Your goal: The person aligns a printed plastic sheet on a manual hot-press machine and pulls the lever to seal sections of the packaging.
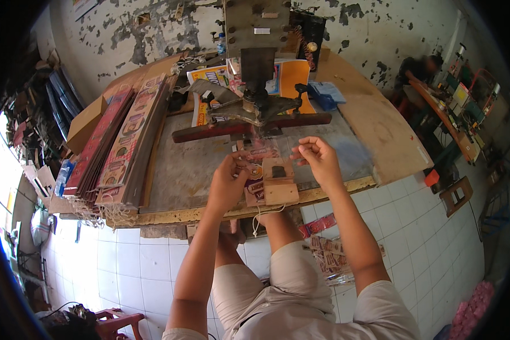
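A printed purple and pink cardboard strip [255, 187] lies at the table's front edge, below the press. Over its right part is a brown cardboard piece [281, 192] with a dark patch, and a white string [256, 225] hangs from its near end. My left hand [228, 182] is at the strip's left side, its fingers curled in and closed; what they grip is hard to make out. To the right of the strip, my right hand [319, 162] is raised with thumb and fingertips bent together. Something clear, like thin plastic, shows faintly near those fingertips.
A press head [258, 107] with a dark red crossbar [192, 134] stands just beyond my hands. Long stacks of printed cardboard strips [131, 136] lie at left. Printed sheets [294, 73] lie behind the press. More printed pieces [331, 258] are on the floor. Another person [416, 73] sits far right.
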Tool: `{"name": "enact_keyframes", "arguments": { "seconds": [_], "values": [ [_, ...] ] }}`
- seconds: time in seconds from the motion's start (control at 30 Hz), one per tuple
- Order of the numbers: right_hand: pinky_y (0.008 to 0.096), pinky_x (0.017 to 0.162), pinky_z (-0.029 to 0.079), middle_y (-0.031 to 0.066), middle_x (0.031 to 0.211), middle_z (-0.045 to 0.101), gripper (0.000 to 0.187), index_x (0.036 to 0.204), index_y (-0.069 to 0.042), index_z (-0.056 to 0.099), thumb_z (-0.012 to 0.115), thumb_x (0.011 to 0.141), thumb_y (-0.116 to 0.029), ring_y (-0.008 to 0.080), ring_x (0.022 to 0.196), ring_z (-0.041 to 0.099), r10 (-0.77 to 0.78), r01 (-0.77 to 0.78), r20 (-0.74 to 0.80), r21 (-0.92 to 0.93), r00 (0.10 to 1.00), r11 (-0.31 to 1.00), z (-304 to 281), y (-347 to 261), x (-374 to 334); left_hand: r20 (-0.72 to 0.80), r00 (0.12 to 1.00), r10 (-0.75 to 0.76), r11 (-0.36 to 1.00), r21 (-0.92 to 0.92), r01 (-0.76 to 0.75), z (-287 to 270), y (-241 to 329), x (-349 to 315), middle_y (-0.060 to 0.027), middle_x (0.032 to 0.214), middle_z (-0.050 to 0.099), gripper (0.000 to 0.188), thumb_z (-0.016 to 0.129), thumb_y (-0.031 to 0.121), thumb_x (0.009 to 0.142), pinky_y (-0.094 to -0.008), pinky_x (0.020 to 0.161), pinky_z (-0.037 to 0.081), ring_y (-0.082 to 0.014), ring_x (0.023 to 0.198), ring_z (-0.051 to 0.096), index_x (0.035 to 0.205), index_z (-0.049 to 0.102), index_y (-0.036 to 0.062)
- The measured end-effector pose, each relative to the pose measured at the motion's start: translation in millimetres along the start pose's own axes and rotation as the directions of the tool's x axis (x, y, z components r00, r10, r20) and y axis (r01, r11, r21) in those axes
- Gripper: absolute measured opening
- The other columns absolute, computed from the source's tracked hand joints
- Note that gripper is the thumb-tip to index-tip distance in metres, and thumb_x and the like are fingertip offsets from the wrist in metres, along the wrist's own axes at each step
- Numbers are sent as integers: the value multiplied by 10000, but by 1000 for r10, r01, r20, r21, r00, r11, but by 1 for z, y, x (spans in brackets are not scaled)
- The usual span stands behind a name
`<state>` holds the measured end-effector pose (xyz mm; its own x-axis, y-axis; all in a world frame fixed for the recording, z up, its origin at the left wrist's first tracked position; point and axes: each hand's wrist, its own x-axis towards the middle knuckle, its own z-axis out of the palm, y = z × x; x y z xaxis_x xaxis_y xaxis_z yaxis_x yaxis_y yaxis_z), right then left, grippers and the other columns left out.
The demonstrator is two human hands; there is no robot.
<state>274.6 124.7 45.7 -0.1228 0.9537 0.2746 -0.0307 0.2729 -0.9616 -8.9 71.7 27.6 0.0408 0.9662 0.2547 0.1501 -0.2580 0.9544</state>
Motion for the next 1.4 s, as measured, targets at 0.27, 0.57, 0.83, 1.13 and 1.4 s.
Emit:
{"name": "enact_keyframes", "arguments": {
  "seconds": [0.27,0.57,0.83,1.13,1.4],
  "values": [
    [329,813,631,121,1151,775,453,1493,-14,551,732,1081,-60,217,1029,808,76,-76,-57,-3,996,997,-24,27,-5,42,980,-194,959,-203,199,6,10,12,-115,1172,794,621,639,2,1027,-309,841,581,-146,962,742,1630,494,-15],
    [311,895,606,114,1077,788,816,1600,-16,459,925,933,-79,140,988,764,63,-63,26,-7,998,998,-15,38,6,92,996,-17,1000,4,17,9,1,19,-80,1112,779,738,764,-18,1021,-282,885,570,-111,1013,723,1674,421,11],
    [323,955,593,107,1063,797,677,1572,-17,490,827,985,-12,150,1014,751,126,-128,29,71,992,989,-15,31,2,13,999,34,994,105,-35,9,-11,20,-66,1069,770,728,786,10,1020,-313,866,547,-110,945,684,1668,456,47],
    [324,916,590,120,1075,800,540,1544,-25,511,732,1052,11,158,977,737,31,-34,28,115,999,993,-15,41,-10,-92,985,145,979,156,-130,15,-16,10,-65,1031,766,479,784,46,1019,-313,760,540,-127,867,665,1472,627,43],
    [300,809,568,109,1128,800,463,1534,-39,545,655,1085,-36,163,954,749,-58,54,26,141,998,989,-15,28,-18,-123,963,239,942,270,-199,17,-7,6,-103,1029,782,235,761,30,980,-331,757,561,-182,881,723,1211,802,47]
  ]
}}
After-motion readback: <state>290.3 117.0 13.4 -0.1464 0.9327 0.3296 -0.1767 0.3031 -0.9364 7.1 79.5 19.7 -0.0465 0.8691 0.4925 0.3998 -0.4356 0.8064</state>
